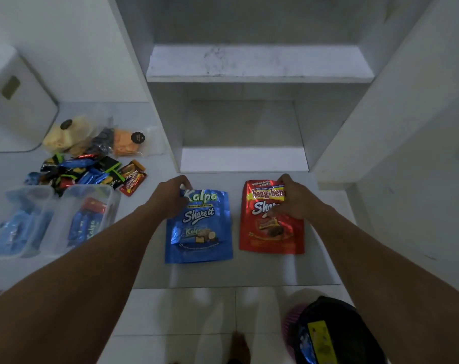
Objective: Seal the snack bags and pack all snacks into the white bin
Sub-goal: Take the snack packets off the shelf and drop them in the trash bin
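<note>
1 white bin [18, 106] stands at the far left on the white counter [249, 271], well apart from both hands. Beside it lie 2 clear chip bags, the pale chip bag [65, 134] and the orange chip bag [127, 141], with a heap of small wrapped bars [92, 172] just in front of them. Nearer the camera sit 2 clear tubs side by side, the left tub [29, 189] and the right tub [113, 197], each holding blue wrapped snacks.

At the middle, the left hand [170, 199] grips the top left corner of the blue Kalpa bag [199, 235], fingers curled over its upper edge. That bag lies flat on the counter, label up. Just beside it, with a strip of counter between, the red Beng-Beng bag [270, 237] also lies flat. The right hand [295, 199] holds its top right corner, fingers curled over the edge and thumb on the front. Whether either bag's top is sealed cannot be told.
</note>
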A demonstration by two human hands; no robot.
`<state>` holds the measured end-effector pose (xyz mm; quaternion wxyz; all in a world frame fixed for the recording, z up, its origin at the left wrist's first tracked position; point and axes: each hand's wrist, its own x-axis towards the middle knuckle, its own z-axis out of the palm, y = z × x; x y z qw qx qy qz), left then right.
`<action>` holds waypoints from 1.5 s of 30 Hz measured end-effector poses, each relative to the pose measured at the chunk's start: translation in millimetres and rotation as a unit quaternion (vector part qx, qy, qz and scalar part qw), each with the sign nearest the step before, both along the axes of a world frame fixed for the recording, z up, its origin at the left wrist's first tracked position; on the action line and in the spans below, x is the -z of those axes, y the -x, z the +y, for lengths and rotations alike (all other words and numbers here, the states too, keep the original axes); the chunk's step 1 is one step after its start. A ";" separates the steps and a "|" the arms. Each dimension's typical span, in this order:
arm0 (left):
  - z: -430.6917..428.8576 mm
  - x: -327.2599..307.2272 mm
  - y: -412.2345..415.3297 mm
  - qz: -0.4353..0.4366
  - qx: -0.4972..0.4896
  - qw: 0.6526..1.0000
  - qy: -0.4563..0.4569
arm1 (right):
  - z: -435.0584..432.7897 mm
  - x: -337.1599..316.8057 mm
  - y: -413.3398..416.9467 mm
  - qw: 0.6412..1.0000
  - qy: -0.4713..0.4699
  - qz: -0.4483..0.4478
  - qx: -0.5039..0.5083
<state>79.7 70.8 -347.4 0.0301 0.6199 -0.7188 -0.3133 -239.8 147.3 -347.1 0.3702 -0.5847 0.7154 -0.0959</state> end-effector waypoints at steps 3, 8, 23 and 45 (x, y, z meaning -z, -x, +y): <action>-4.3 -18.2 6.9 0.003 0.033 0.999 0.020 | 0.8 -11.1 -2.0 0.999 0.008 -0.037 0.021; -6.4 -56.4 15.8 -0.005 0.074 0.996 0.042 | 6.2 -42.6 -9.8 0.999 0.004 0.007 0.049; 23.9 -176.7 66.1 0.145 0.242 0.955 0.094 | 137.8 -171.1 -16.2 0.973 0.117 0.102 0.169; 278.2 -78.0 259.3 0.181 0.447 0.876 0.001 | 461.3 -61.7 21.4 0.845 0.077 0.216 0.484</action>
